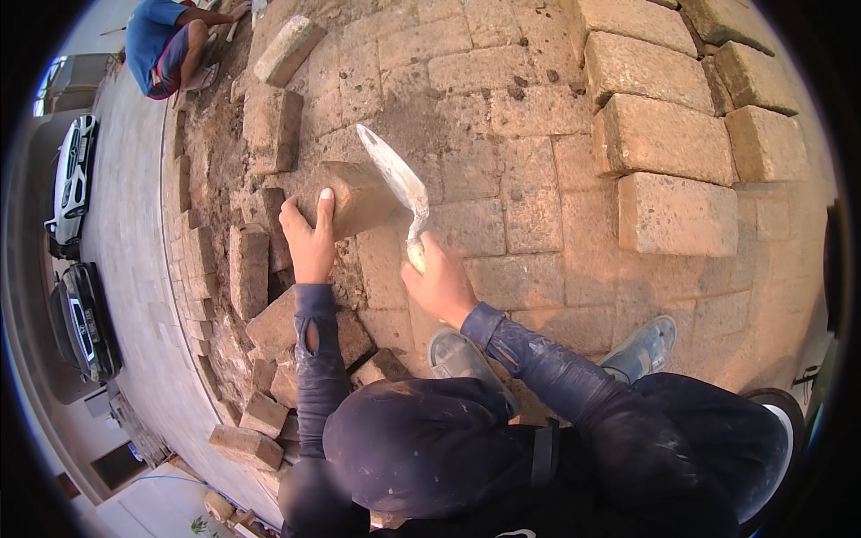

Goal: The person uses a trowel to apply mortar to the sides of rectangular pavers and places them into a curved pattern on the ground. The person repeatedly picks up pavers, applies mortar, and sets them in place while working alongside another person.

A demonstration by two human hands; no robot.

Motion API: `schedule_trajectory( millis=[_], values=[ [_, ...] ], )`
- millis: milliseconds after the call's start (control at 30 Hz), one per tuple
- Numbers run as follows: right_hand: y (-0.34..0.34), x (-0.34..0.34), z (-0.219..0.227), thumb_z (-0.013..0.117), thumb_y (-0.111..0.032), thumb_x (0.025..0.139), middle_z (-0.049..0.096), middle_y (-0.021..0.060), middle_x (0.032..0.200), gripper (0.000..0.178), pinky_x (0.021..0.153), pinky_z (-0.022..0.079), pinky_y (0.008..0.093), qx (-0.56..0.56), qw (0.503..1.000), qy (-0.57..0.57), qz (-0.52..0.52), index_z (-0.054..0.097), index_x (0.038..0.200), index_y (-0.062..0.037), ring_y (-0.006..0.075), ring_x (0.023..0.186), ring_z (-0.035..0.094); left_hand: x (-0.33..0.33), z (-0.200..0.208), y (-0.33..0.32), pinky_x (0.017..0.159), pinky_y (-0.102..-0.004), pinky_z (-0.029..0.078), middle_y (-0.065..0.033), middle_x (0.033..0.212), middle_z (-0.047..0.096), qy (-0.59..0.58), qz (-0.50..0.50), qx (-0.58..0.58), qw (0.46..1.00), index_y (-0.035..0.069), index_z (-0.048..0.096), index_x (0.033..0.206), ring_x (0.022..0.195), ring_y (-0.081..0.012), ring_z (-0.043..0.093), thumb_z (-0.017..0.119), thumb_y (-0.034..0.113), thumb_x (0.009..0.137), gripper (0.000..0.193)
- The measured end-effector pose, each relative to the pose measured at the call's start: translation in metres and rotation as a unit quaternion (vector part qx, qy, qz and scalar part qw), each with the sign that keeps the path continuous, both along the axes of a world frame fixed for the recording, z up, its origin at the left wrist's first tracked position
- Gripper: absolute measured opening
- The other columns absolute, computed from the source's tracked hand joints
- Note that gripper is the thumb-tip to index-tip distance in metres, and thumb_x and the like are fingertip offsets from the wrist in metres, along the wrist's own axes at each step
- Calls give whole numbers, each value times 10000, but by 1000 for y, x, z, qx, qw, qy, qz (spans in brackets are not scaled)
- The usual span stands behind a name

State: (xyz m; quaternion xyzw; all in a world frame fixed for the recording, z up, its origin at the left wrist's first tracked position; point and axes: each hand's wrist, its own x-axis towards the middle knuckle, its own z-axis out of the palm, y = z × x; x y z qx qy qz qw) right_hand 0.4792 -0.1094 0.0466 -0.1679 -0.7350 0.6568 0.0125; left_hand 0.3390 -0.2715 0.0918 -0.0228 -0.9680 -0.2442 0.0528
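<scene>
My left hand (311, 240) grips a brown paving block (363, 199) by its left end, the thumb lying along its top. In my right hand (439, 280) is a pointed trowel (395, 172), held by its pale handle. The narrow, mortar-stained blade points up and away, its edge close beside the block's right side; whether they touch I cannot tell. Loose blocks lie just left of and beyond my left hand, one of them an upright block (274, 132) on the dirt.
Block paving (484, 193) spreads under and ahead of me. Rows of stacked blocks (664, 139) stand at the right. Tumbled blocks (248, 446) lie at the lower left. A person in a blue shirt (154, 45) crouches at the far left. Two parked cars (73, 175) stand beyond the grey pavement.
</scene>
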Motion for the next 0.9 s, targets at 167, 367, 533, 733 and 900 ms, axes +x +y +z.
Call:
schedule_trajectory(
  millis=[167,367,533,733,900],
  values=[
    [14,-10,38,667,-151,846,633,282,796,314,628,497,494,8,998,61,11,542,1062,41,475,766,642,-4,-21,-12,1078,-419,355,-261,1293,483,34,-14,103,994,-137,439,1313,1224,-356,487,620,453,984,699],
    [11,-35,-54,654,-148,823,668,259,786,307,691,511,550,61,995,-33,75,571,1071,13,477,747,656,-4,-26,9,1064,-410,366,-262,1271,492,74,-35,83,993,-128,452,1298,1204,-356,499,635,404,983,644],
    [45,-62,-31,640,-160,805,671,298,860,290,747,516,533,56,984,-83,147,588,1008,41,491,842,655,-1,-23,-13,1050,-408,379,-250,1249,504,84,-7,71,994,-123,460,1286,1177,-353,514,645,383,979,621],
    [42,-45,-91,642,-163,794,660,267,839,285,708,515,491,101,987,-77,102,597,1019,7,460,817,655,-2,-23,21,1037,-389,390,-232,1220,521,73,-34,93,992,-108,462,1285,1148,-324,524,638,366,986,587],
    [55,-65,-24,622,-163,800,664,288,859,260,729,506,537,98,981,-68,154,590,989,12,481,812,647,-1,-29,-14,1002,-356,415,-207,1199,544,102,-27,56,993,-84,471,1287,1109,-272,537,611,351,1010,535]
  ],
)
